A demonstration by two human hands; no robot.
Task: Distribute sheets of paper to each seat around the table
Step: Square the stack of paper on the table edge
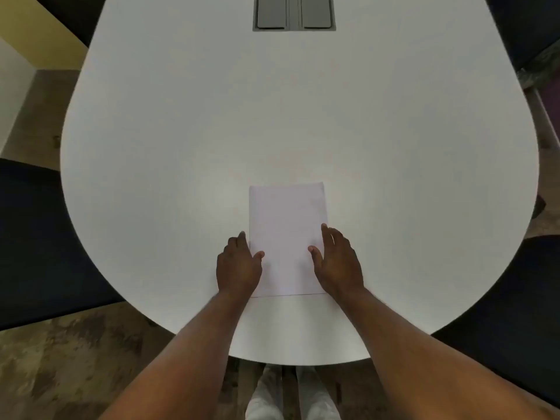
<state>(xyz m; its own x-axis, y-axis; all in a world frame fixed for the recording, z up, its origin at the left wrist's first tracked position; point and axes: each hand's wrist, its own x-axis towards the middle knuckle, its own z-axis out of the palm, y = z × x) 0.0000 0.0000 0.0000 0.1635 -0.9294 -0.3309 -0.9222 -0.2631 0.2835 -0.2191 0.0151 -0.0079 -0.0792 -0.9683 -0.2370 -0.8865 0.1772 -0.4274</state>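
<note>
A stack of white paper sheets (286, 234) lies flat on the white table (181, 147), close to the near rounded edge. My left hand (238, 265) rests against the stack's left edge, thumb on top of the paper. On the stack's right edge sits my right hand (336, 259), fingers stretched along the side and thumb on the sheet. Both hands touch the stack from the sides; the paper lies on the table, not lifted.
A grey cable hatch (294, 13) is set into the table's far middle. Dark chairs stand at the left (39, 237), the right (509, 304) and both far corners. Patterned carpet (60, 365) surrounds the table.
</note>
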